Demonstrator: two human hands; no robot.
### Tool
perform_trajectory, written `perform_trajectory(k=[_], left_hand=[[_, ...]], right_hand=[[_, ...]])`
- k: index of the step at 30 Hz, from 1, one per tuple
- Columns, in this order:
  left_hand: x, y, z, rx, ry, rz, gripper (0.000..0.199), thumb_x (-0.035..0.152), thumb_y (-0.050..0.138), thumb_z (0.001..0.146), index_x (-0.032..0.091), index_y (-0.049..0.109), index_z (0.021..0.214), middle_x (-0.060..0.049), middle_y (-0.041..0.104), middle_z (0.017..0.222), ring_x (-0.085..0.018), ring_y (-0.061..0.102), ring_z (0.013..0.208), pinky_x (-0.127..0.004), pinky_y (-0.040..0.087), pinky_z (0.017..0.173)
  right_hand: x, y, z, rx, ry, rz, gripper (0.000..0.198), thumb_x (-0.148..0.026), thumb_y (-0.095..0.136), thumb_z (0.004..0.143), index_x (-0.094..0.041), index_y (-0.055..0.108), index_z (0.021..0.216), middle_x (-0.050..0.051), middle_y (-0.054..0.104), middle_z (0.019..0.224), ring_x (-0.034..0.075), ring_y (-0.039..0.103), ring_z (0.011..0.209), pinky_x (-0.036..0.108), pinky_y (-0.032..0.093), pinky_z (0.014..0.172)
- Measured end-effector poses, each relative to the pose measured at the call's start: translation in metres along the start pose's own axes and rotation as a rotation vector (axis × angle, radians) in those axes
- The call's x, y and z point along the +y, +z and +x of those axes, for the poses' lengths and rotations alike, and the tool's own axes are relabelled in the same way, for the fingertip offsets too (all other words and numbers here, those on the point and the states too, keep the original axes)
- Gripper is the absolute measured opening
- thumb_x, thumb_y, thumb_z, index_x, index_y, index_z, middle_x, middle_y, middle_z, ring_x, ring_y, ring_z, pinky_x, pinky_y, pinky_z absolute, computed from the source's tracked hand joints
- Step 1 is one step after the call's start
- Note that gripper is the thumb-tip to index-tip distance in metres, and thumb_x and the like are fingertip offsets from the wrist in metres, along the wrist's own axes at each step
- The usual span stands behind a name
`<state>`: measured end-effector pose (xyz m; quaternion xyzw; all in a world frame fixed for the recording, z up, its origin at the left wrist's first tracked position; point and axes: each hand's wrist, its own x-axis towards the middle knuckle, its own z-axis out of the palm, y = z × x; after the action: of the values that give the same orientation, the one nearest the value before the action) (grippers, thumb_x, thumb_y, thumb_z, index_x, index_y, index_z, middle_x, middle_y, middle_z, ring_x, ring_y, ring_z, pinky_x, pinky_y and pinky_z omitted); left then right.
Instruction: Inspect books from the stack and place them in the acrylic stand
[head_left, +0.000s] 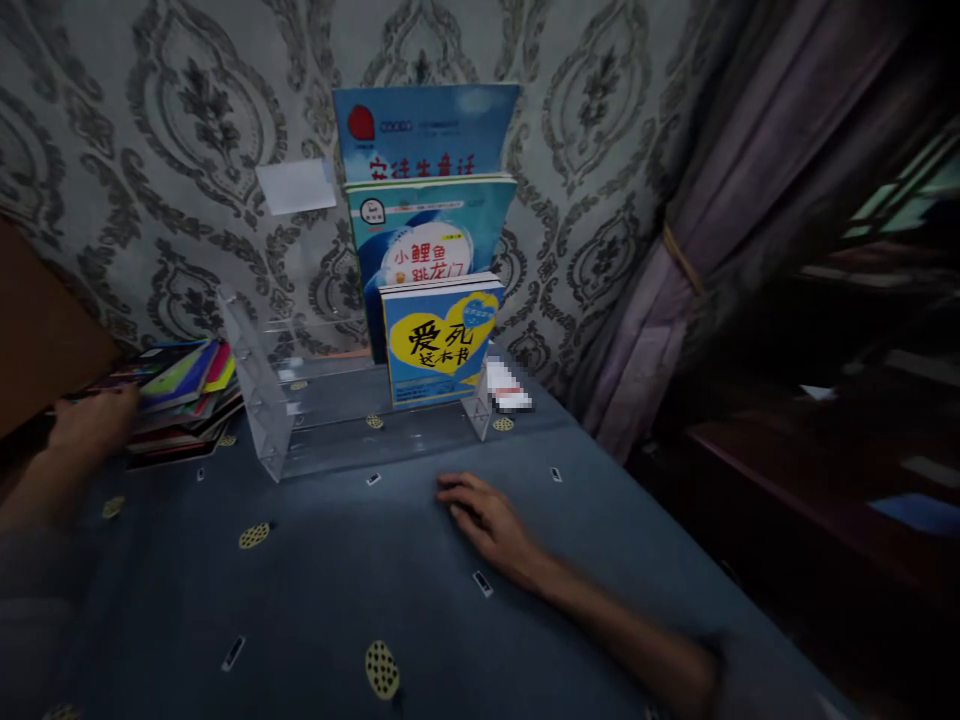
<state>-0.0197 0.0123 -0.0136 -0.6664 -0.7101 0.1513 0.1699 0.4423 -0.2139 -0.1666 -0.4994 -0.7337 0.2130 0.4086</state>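
My left hand [94, 425] reaches to the left end of a pile of books [187, 400]. It is blurred and its fingertips are hidden, so whether it grips a book does not show. My right hand [484, 515] lies on the tablecloth with its fingers stretched out and nothing in them. Beyond it stands a clear acrylic tiered book rack [259, 400]. On the rack's right side, books stand upright in rows: a blue and yellow one [442, 345] in front, a teal one [431, 225] behind it, and a taller blue one [427, 125] at the back.
A blue patterned tablecloth [315, 590] covers the table, which meets a wallpapered wall [600, 100]. A small white item [506, 385] lies right of the rack. A tied curtain [660, 300] hangs past the right edge. A brown panel [45, 330] rises at far left.
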Motion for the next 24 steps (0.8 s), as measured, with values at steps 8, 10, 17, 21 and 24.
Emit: perform_trajectory(k=[8,10,17,21,24], left_hand=[[0.001,-0.002,-0.022,0.033,0.069,0.099,0.047,0.008,0.022,0.092,0.001,0.057,0.123,-0.025,0.071,0.114,-0.032,0.07,0.101,-0.045,0.046,0.089],[0.003,-0.002,-0.035,0.081,0.064,0.128,0.048,0.011,0.019,0.093,0.007,0.058,0.122,-0.02,0.073,0.112,-0.03,0.07,0.1,-0.044,0.046,0.088],[0.033,0.004,-0.099,0.281,0.079,-0.056,0.043,0.013,0.03,0.085,0.007,0.065,0.11,-0.027,0.071,0.112,-0.039,0.069,0.098,-0.056,0.045,0.091],[0.057,0.018,-0.158,0.219,0.139,-0.17,0.04,0.015,0.04,0.083,0.012,0.069,0.11,-0.024,0.071,0.11,-0.039,0.069,0.101,-0.058,0.046,0.095],[0.068,0.024,-0.2,0.085,0.298,-0.313,0.029,0.033,0.05,0.086,0.027,0.072,0.103,-0.011,0.076,0.099,-0.033,0.072,0.088,-0.047,0.056,0.078]], right_hand=[[-0.002,0.0,-0.001,0.019,-0.061,-0.027,0.027,-0.011,0.05,0.092,-0.02,0.07,0.108,0.013,0.067,0.124,0.023,0.064,0.117,0.041,0.053,0.1],[-0.001,0.0,-0.001,0.01,-0.058,-0.027,0.026,-0.012,0.05,0.092,-0.02,0.07,0.108,0.013,0.067,0.124,0.023,0.064,0.117,0.042,0.053,0.099],[0.008,0.001,-0.004,-0.012,-0.003,-0.023,0.028,-0.023,0.049,0.094,-0.023,0.073,0.108,0.013,0.067,0.126,0.027,0.065,0.117,0.049,0.052,0.103],[0.014,0.0,-0.002,-0.042,0.004,-0.019,0.03,-0.029,0.049,0.094,-0.022,0.075,0.107,0.014,0.067,0.128,0.03,0.066,0.117,0.051,0.053,0.102],[0.016,-0.002,0.0,-0.056,0.0,-0.029,0.031,-0.034,0.049,0.094,-0.023,0.076,0.107,0.014,0.068,0.127,0.031,0.066,0.117,0.053,0.053,0.101]])
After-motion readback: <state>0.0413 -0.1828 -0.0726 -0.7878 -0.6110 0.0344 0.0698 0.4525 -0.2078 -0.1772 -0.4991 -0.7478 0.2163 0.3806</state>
